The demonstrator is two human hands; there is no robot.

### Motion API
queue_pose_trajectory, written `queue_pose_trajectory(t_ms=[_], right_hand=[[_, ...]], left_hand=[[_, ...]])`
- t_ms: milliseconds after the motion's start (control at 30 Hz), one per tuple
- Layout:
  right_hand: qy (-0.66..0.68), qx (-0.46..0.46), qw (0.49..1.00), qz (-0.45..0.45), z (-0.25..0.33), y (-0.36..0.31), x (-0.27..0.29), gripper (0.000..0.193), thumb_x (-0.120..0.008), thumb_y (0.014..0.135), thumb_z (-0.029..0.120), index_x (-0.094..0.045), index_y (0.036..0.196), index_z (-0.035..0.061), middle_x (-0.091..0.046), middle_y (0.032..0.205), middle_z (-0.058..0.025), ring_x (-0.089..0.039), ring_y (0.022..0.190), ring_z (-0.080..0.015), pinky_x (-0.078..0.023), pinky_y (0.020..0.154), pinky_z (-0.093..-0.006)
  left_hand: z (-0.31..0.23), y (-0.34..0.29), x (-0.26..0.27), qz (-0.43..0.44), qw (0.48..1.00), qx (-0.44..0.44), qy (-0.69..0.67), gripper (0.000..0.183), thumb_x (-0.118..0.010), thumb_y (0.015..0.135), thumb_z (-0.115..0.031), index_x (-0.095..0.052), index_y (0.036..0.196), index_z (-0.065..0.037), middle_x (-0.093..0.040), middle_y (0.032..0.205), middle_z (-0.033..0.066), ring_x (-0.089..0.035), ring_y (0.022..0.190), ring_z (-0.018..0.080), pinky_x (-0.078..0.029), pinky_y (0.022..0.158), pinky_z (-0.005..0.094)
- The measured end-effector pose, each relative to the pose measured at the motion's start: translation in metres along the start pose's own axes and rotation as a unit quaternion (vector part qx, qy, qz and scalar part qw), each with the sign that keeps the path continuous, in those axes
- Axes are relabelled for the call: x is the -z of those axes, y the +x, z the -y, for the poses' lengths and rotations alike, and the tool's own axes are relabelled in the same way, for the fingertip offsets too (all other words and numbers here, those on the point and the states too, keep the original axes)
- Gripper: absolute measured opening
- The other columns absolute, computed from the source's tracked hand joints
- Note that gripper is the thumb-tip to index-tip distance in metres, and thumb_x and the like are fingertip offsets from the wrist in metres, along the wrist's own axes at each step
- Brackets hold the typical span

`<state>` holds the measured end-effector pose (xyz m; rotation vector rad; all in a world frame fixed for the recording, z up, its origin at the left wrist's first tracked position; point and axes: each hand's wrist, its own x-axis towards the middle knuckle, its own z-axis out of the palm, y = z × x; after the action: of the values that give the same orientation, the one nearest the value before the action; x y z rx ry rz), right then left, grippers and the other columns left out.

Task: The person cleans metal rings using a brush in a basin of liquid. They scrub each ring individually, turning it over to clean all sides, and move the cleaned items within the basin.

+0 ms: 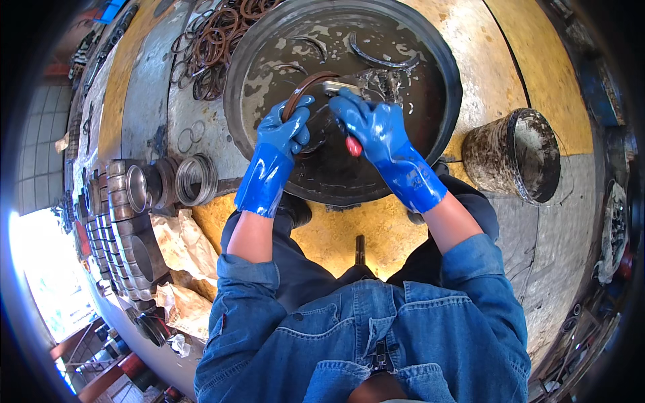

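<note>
My left hand [283,127], in a blue rubber glove, is closed around one side of a reddish-brown ring [304,87]. The ring tilts up over a wide dark round basin [455,84] of murky liquid; its lower part is partly hidden. My right hand [373,126], gloved the same way, grips a tool that looks like a brush [353,146], its red handle end showing below the fingers. Its pale, flat head meets the ring's upper right side. Curved dark ring parts [383,62] break the liquid's surface at the far side.
A heap of brown rings [218,43] lies left of the basin's far side. Metal cylinders [138,235] and thin stacked rings [196,180] stand at the left, beside crumpled brown paper [185,242]. To the right, a stained bucket [500,156] lies tipped near the basin.
</note>
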<state>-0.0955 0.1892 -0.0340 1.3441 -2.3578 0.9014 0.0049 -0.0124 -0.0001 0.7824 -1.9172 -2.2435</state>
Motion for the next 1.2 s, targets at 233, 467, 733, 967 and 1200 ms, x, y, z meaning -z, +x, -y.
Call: queue_pose_trajectory(t_ms=[233,467,733,967,1200], right_hand=[[0.005,-0.170,0.977,0.127,-0.001,-0.003,-0.004,0.035,-0.068,0.090,0.020,-0.069,0.125,0.0172,-0.073,0.118,-0.0140,-0.074,0.086,-0.0345,-0.057,0.074,-0.0445],[0.486,-0.446,0.738,0.145,-0.013,-0.013,-0.015,0.030,-0.071,0.093,0.031,-0.078,0.110,0.0071,-0.077,0.094,-0.0073,-0.071,0.083,-0.0169,-0.056,0.079,-0.0303],[0.516,-0.385,0.743,0.180,0.002,-0.003,0.012,0.024,-0.071,0.094,0.020,-0.078,0.107,0.0009,-0.077,0.091,-0.0065,-0.068,0.081,-0.0135,-0.054,0.077,-0.0292],[0.645,-0.344,0.672,0.121,0.015,-0.001,0.013,0.038,-0.077,0.093,0.023,-0.072,0.122,-0.0011,-0.076,0.108,-0.0131,-0.071,0.095,-0.0189,-0.059,0.086,-0.0319],[0.290,-0.319,0.889,0.154,0.010,-0.004,-0.003,0.026,-0.074,0.092,0.029,-0.077,0.114,0.0163,-0.076,0.106,-0.0103,-0.073,0.096,-0.0269,-0.057,0.089,-0.0364]], left_hand=[[0.002,0.002,-0.002,0.010,1.000,-0.020,-0.008,0.034,-0.070,0.097,-0.013,-0.068,0.129,-0.003,-0.061,0.068,-0.0028,-0.050,0.050,0.0051,-0.032,0.042,0.0196],[0.004,0.003,-0.007,-0.008,0.999,-0.048,0.005,0.032,-0.070,0.097,-0.014,-0.068,0.127,-0.003,-0.062,0.067,-0.0014,-0.051,0.048,0.0058,-0.034,0.041,0.0197],[0.003,0.013,0.008,-0.081,0.994,-0.021,-0.075,0.038,-0.068,0.099,-0.022,-0.064,0.134,-0.005,-0.056,0.065,-0.0025,-0.042,0.047,0.0059,-0.029,0.044,0.0222],[-0.003,0.017,0.020,-0.056,0.976,0.038,-0.208,0.051,-0.055,0.105,-0.043,-0.057,0.141,-0.006,-0.050,0.068,-0.0043,-0.034,0.050,0.0064,-0.027,0.050,0.0250],[-0.009,0.009,0.025,0.039,0.969,0.059,-0.235,0.059,-0.048,0.107,-0.049,-0.049,0.148,-0.006,-0.046,0.064,-0.0051,-0.031,0.043,0.0063,-0.027,0.048,0.0252]])
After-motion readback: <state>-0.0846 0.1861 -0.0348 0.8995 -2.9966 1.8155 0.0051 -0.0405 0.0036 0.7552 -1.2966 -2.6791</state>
